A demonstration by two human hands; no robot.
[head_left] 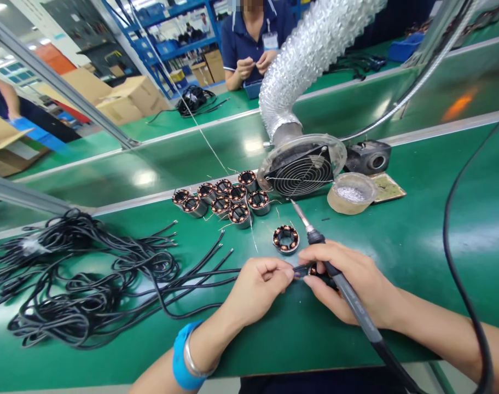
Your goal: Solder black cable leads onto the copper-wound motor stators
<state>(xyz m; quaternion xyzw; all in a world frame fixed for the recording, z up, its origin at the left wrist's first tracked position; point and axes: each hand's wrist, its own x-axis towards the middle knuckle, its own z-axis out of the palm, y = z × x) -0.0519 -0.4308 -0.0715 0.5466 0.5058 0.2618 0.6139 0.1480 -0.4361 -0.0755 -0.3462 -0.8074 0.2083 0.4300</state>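
My left hand (260, 282) is closed in a pinch near the end of a black cable (216, 272). My right hand (356, 279) holds a soldering iron (350, 298) across its palm, its bare metal tip pointing up and away. Under the right fingers lies a dark part with a bit of copper (312, 271), mostly hidden, that meets the wires from the left hand. Just beyond the hands, a motor stator (286, 239) with copper windings rests on the green bench. More stators (239, 215) stand in a group behind it, thin wire ends sticking out.
A heap of black cables (97, 284) covers the bench's left side. Behind stand a fume extractor fan (301, 172) with a silver duct (302, 60), a round tub (350, 194), and a dark iron holder (368, 157). Across the partition sits another person (253, 49).
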